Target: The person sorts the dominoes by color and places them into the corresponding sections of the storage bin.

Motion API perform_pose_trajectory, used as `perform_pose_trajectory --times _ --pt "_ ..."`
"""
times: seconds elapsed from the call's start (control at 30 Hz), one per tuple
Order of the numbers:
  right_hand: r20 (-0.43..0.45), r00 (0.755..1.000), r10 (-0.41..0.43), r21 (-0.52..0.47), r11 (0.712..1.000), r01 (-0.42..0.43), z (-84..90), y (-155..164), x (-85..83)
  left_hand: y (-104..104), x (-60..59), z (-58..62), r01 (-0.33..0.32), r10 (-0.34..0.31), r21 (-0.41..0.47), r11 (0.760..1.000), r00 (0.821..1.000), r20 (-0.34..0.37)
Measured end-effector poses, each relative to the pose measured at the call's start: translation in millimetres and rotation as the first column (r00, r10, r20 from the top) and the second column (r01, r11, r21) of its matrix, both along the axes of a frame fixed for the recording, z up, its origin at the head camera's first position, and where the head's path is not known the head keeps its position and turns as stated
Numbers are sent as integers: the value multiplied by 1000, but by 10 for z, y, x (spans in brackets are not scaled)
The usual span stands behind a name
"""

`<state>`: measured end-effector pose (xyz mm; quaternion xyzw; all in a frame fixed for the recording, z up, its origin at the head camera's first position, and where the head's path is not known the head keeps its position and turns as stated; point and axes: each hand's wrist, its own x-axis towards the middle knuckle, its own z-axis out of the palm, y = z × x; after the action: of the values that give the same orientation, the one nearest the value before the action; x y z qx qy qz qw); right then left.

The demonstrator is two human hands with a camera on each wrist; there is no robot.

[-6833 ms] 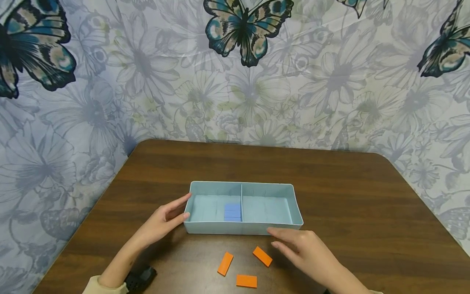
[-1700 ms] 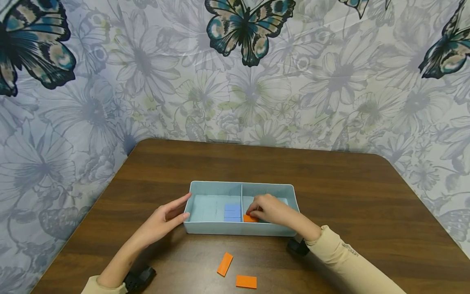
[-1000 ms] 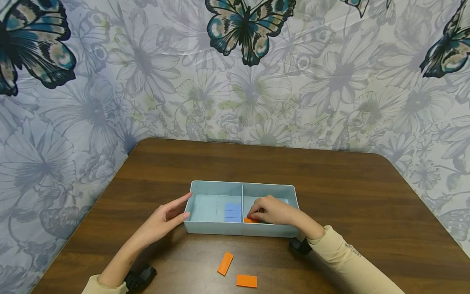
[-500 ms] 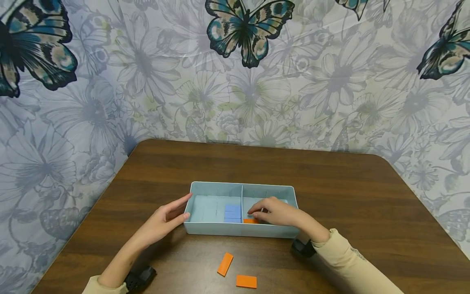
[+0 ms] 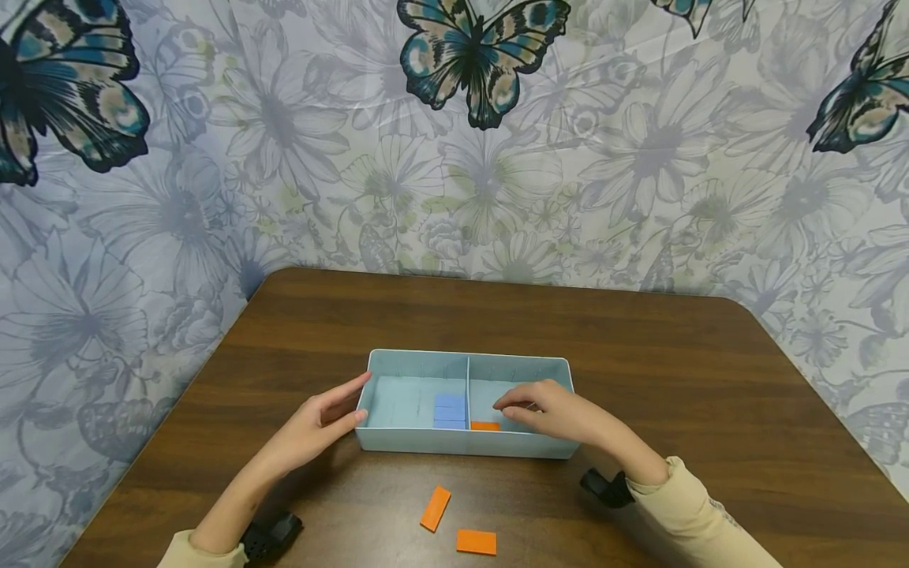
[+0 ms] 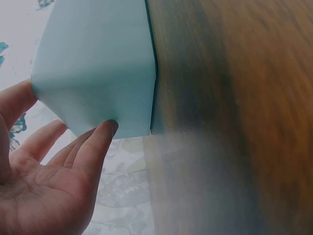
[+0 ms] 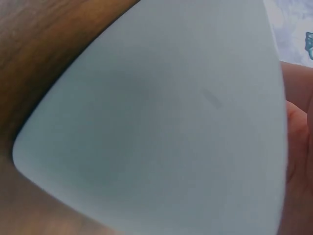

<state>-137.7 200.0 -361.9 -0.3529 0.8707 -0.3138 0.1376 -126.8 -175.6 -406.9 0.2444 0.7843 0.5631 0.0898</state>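
Observation:
A light blue box [image 5: 419,440] with a divider stands on the table. My left hand [image 5: 316,422] touches its left end, thumb and index fingertip at the two corners. In the left wrist view, the left fingers [image 6: 93,152] rest fairly straight against the end wall. My right hand [image 5: 561,412] hovers over the right compartment with relaxed fingers and nothing held. An orange rectangular block [image 5: 485,426] lies in that compartment's front left corner, partly hidden by the front wall. Blue rectangular blocks [image 5: 450,410] lie together in the left compartment, against the divider. The right wrist view mostly shows the box wall [image 7: 161,127].
Two flat orange blocks lie on the table in front of the box, a tilted one [image 5: 435,509] and a level one [image 5: 476,542]. The brown wooden table [image 5: 639,355] reaches back to a wall covering [image 5: 568,197] with flowers and butterflies.
An orange block from the right of the table now lies in the right compartment. My right hand has let go of it and drawn back rightward. The left hand has kept its place.

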Motion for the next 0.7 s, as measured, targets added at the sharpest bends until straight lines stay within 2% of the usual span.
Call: perform_pose_trajectory --times 0.23,0.4,0.57,0.7 --pt "6 1000 -6 -40 999 6 37 49 85 -4 9 5 -3 3 -1 1000 1000 14" --pt "15 999 -44 -55 997 45 77 83 173 -7 14 -5 -4 4 -1 1000 1000 11" --pt "17 994 -107 -72 992 107 148 78 321 -15 8 -5 -2 2 -3 1000 1000 1" --pt "-30 991 -132 -92 987 128 189 44 468 -17 3 1 -2 2 -10 1000 1000 -2"
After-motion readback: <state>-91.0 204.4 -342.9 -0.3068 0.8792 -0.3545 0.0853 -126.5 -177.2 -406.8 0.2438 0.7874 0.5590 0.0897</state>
